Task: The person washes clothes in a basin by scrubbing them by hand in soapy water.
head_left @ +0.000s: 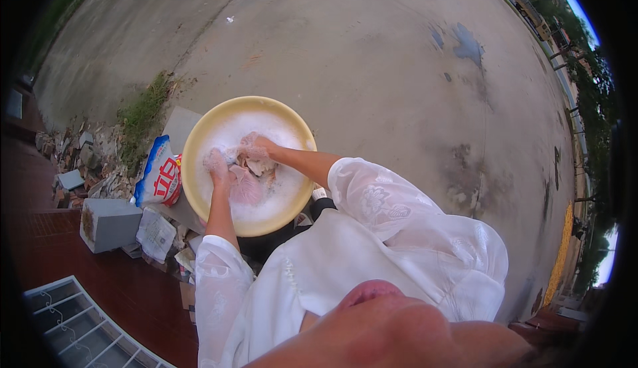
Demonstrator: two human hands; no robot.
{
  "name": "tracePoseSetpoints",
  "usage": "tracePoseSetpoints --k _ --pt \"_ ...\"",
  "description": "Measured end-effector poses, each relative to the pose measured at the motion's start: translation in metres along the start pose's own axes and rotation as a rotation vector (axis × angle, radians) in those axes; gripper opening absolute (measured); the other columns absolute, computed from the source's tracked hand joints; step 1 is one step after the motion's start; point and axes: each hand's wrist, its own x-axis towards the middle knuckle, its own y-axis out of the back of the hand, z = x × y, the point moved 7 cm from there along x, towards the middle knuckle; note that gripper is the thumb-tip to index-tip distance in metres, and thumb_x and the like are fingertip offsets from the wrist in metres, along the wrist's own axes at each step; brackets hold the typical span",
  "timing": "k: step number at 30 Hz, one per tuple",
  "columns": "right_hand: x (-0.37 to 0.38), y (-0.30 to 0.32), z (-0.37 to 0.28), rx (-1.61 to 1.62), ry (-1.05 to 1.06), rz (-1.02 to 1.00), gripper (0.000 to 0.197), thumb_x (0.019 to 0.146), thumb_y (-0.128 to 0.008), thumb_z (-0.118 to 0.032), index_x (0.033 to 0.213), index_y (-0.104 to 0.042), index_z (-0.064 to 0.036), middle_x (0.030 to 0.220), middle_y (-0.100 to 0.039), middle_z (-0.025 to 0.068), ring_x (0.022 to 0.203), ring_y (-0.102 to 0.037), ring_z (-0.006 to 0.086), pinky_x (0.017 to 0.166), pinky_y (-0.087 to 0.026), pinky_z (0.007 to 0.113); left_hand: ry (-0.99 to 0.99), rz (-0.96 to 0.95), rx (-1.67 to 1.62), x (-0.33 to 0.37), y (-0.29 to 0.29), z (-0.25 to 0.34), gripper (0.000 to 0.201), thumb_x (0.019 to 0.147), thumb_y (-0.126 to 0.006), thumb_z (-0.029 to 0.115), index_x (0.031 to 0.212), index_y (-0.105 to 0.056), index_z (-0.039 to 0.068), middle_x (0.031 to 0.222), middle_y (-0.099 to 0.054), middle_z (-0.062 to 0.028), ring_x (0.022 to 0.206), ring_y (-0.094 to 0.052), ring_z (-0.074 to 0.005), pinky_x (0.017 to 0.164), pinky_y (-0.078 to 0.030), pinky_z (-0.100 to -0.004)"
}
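A pale pink cloth [249, 180] lies bunched in the soapy water at the middle of a round yellow basin [193, 148], which sits on the ground just in front of the person. The left hand [218, 164], coated in white suds, is closed over the left end of the cloth, fingers curled down into it. The right hand [256, 145], also foamy, grips the far right part of the cloth with its fingers bent around a fold. The 2 hands are close together, the cloth stretched and crumpled between them. Foam [229, 128] covers most of the water, thickest along the far side of the basin. Both forearms come out of loose white embroidered sleeves [372, 195]. Just left of the basin a blue, white and red detergent bag [159, 175] leans upright, touching or nearly touching the rim. Nearer and further left stands a grey concrete block [106, 222], with a crumpled plastic bag [157, 234] beside it. Beyond these a heap of broken rubble [86, 158] and a tuft of grass [143, 112] edge the wide bare concrete yard [372, 55], which has dark damp stains on its far right.
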Motion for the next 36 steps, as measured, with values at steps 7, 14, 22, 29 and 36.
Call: tracePoseSetpoints --k 7,14,22,29,36 --pt "0.01 0.094 -0.049 0.061 -0.051 0.025 0.023 0.076 -0.065 -0.025 0.083 -0.066 -0.0039 0.074 -0.061 0.0067 0.073 -0.057 0.0149 0.065 -0.047 0.03 -0.328 0.056 0.576 0.003 0.038 0.077 0.028 0.087 -0.059 0.016 0.111 -0.056 0.002 0.108 -0.057 -0.0172 0.101 -0.054 -0.0293 0.089 -0.043 -0.0391" --pt "-0.002 -0.01 -0.031 -0.75 0.3 0.033 0.057 0.084 -0.059 -0.024 0.138 -0.047 -0.0092 0.136 -0.05 0.0154 0.126 -0.047 0.0281 0.107 -0.035 0.038 -0.185 0.008 1.246 -0.003 0.011 -0.093 0.057 0.091 -0.047 0.037 0.142 -0.042 0.012 0.15 -0.029 -0.0225 0.141 -0.023 -0.0384 0.114 -0.015 -0.0526" --pt "-0.033 -0.163 0.131 -0.148 -0.091 -0.451 0.05 0.074 -0.051 -0.008 0.122 -0.057 0.0004 0.129 -0.051 0.028 0.128 -0.04 0.04 0.11 -0.025 0.044 0.268 0.003 1.072 -0.047 0.012 -0.17 0.055 0.094 -0.044 0.035 0.14 -0.043 0.005 0.146 -0.038 -0.0211 0.135 -0.036 -0.0359 0.111 -0.027 -0.05" --pt "-0.073 -0.168 0.079 -0.344 0.235 -0.551 0.029 0.071 -0.055 -0.005 0.098 -0.064 -0.0006 0.11 -0.058 0.0256 0.108 -0.052 0.0383 0.094 -0.037 0.045 0.372 -0.017 0.858 -0.093 0.047 -0.187 0.061 0.092 -0.048 0.041 0.139 -0.044 0.003 0.14 -0.046 -0.0198 0.128 -0.045 -0.0332 0.107 -0.035 -0.0433" --pt "-0.022 -0.153 0.037 0.003 0.253 -0.538 0.02 0.086 -0.055 -0.017 0.096 -0.065 -0.0019 0.087 -0.065 0.0122 0.078 -0.058 0.0219 0.071 -0.047 0.037 0.29 0.145 0.211 -0.095 0.081 -0.114 0.066 0.09 -0.05 0.046 0.14 -0.043 0.002 0.136 -0.051 -0.0183 0.125 -0.048 -0.0295 0.105 -0.036 -0.0395"
